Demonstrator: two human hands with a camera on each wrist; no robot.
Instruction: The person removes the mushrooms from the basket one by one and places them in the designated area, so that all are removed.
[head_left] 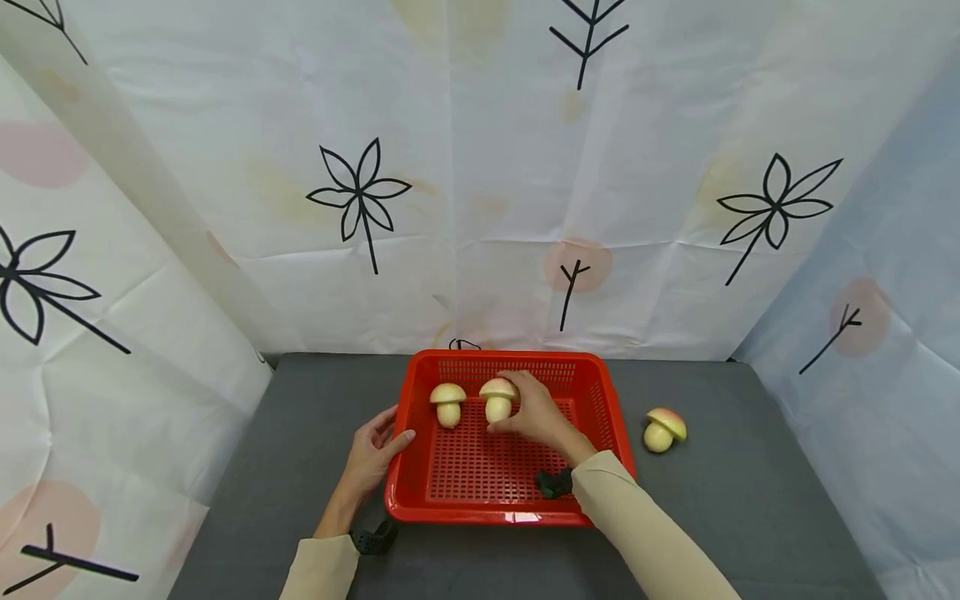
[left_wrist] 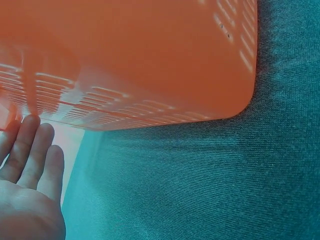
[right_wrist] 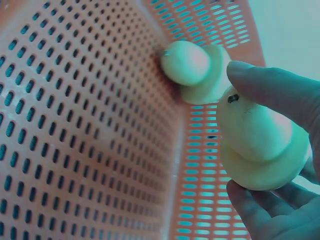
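Observation:
My right hand (head_left: 536, 412) holds a cream mushroom (head_left: 498, 410) with a pinkish cap inside the red basket (head_left: 510, 510). In the right wrist view the thumb and fingers lie on either side of this mushroom (right_wrist: 255, 125), its stem end toward the camera. Another mushroom (head_left: 448, 414) stands to its left in the basket, near the far wall. My left hand (head_left: 369, 454) is at the basket's left side, thumb at the rim. Its fingers (left_wrist: 42, 155) look fairly straight along the outer wall in the left wrist view.
A third mushroom (head_left: 660, 435) lies tilted on the grey table (head_left: 720, 517), right of the basket. Patterned white cloth (head_left: 480, 208) hangs behind the table and along both sides. Dark straps are at both wrists.

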